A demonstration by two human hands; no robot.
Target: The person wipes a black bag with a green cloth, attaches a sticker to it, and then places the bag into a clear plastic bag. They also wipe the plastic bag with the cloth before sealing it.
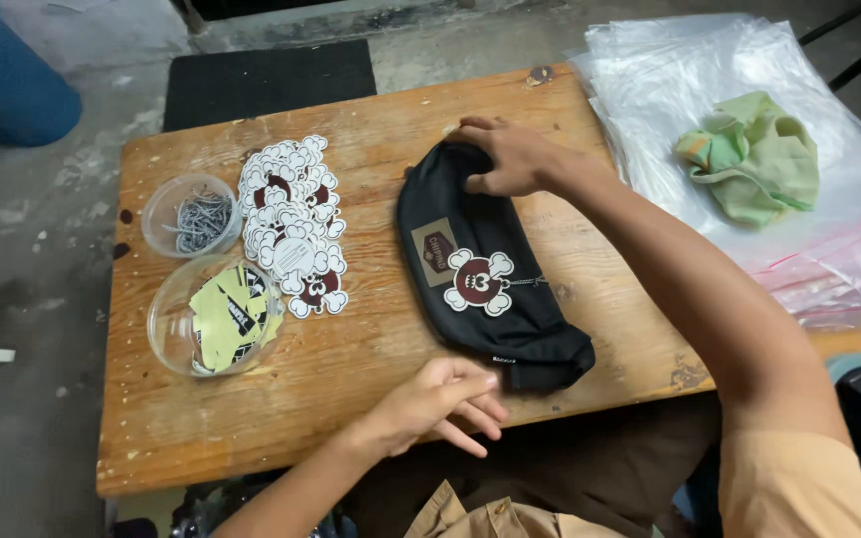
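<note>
pouch: a black fabric waist pouch (pixel 485 264) lies flat on the wooden desk (pixel 381 369), with a tan patch and a skull-and-bones sticker on its face.
long axis: runs from the far end under the right hand to the near end by the desk's front edge, slanting slightly rightward.
right hand (pixel 510 157): rests on the pouch's far end, fingers curled and pressing the fabric down.
left hand (pixel 445 399): on the desk just left of the pouch's near end, fingers loosely together, seemingly not touching it.
left of the pouch: a pile of skull stickers (pixel 293 224), a clear bowl of metal pins (pixel 191 214), a clear bowl of yellow labels (pixel 216 314).
right: clear plastic bags (pixel 749 60) carrying a green cloth (pixel 754 154), well apart.
</note>
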